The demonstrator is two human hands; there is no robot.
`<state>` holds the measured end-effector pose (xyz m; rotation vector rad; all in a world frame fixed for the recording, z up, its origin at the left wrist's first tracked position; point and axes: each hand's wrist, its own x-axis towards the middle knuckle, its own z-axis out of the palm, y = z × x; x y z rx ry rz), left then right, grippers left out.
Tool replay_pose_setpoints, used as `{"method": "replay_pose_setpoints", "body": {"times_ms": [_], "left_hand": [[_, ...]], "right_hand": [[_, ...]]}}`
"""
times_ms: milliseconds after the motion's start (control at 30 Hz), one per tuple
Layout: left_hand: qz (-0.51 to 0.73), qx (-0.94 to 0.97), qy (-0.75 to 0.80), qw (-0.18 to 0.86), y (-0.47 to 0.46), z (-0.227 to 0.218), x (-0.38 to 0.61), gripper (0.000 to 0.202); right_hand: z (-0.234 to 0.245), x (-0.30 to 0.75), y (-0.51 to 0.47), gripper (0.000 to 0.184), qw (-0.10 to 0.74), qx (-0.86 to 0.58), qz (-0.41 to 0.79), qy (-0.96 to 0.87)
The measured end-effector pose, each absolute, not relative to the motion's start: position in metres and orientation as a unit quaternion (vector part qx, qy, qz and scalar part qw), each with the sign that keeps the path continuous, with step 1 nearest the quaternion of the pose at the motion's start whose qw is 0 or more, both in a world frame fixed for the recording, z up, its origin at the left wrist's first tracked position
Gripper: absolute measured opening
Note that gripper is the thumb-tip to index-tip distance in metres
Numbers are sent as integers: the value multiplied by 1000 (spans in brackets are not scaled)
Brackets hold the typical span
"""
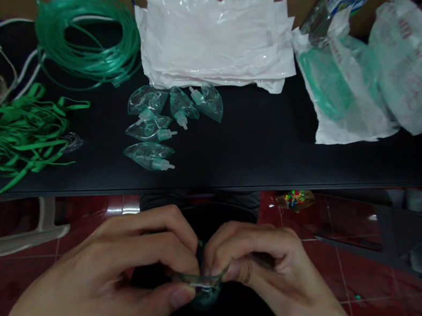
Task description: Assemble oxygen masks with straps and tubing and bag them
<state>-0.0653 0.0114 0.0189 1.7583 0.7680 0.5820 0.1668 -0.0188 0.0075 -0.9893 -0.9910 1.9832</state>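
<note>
Both my hands meet in front of the table's edge, over my lap, around a clear green oxygen mask [207, 291]. With thumb and fingers, my left hand [134, 270] pinches the mask's left side. My right hand [258, 259] grips its right edge, fingertips curled in close to the left ones. A thin metallic strip shows on the mask between the fingers; much of the mask is hidden by them. On the table beyond lie several similar masks [150, 155] with pale connectors. A tangle of green elastic straps [22, 135] lies to their left.
A coil of green tubing [125, 55] sits at the back left, near white cables [24, 70]. White plastic packets [219, 39] are stacked at the back. An opened packet with green contents [330, 86] lies at right. Below are a plastic chair [45, 229] and red floor tiles.
</note>
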Motion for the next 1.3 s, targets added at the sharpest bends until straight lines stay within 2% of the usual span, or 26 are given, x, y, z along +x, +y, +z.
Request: {"method": "replay_pose_setpoints", "body": {"times_ms": [100,233,333,467,533,700,1100,1300], "left_hand": [[249,691,355,579,14,15,-63,10],[282,517,420,691,16,3,-51,12],[334,437,475,687,18,-8,-40,14],[349,417,500,673,20,-13,-31,23],[350,421,493,676,20,-13,-29,27],[342,463,471,669,13,-13,-30,28],[407,533,445,593,6,-10,-23,17],[430,525,455,577,6,-9,-21,10]], "right_hand": [[3,162,-17,14,358,-412,771,-328],[0,157,-14,14,400,-450,752,-268],[2,159,-15,26,439,-510,618,-407],[0,158,-18,53,424,-524,396,-624],[-3,155,-18,53,428,-522,348,-650],[-7,148,-16,41,457,-527,326,-638],[-5,153,-12,40,473,-498,337,-645],[-3,157,-11,45,476,-474,318,-669]]}}
